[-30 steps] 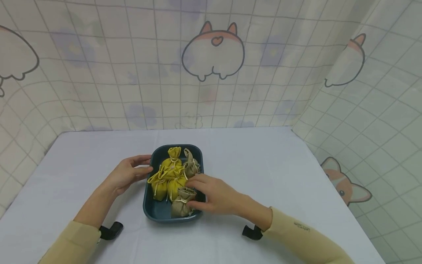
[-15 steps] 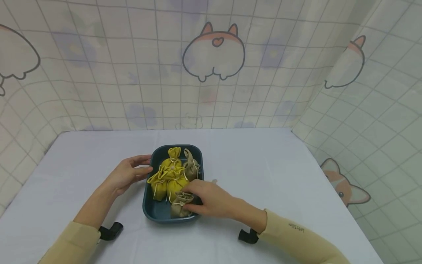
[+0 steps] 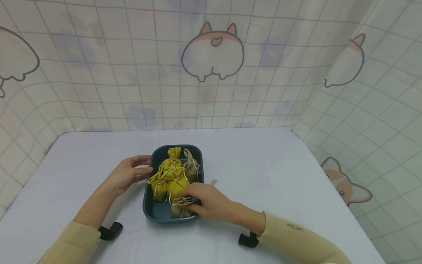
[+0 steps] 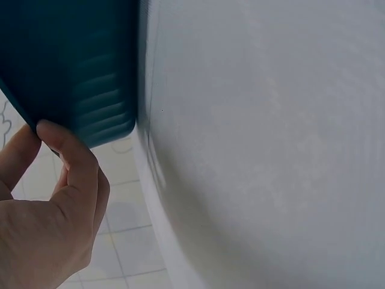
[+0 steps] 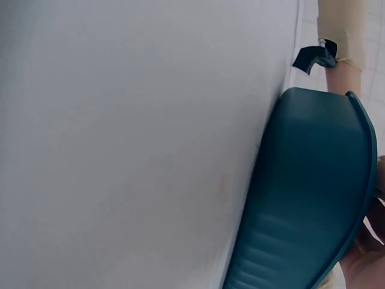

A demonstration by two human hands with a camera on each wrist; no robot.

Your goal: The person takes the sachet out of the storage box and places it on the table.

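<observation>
In the head view, a dark teal tray [image 3: 159, 214] holds three yellow drawstring pouches [image 3: 159, 190] and two grey-beige ones. One grey-beige pouch [image 3: 191, 171] leans at the far right; the other pouch [image 3: 178, 211] sits in the near right corner. My right hand [image 3: 209, 201] reaches over the right rim and pinches the gathered top of that near pouch. At the left wall is my left hand [image 3: 126, 174]. The left wrist view shows its thumb and fingers [image 4: 66, 147] pinching the tray's rim. In the right wrist view the tray wall [image 5: 307, 174] hides the pouches.
The tray stands on a white-covered table [image 3: 257, 165]. A patterned curtain [image 3: 211, 102] rises behind the table and along its sides. Black wrist straps or mounts [image 3: 111, 231] stick out at both sleeves.
My right hand has drawn slightly toward me and closed on the near grey-beige pouch, whose top now sits lower. My left hand and the tray have stayed in place.
</observation>
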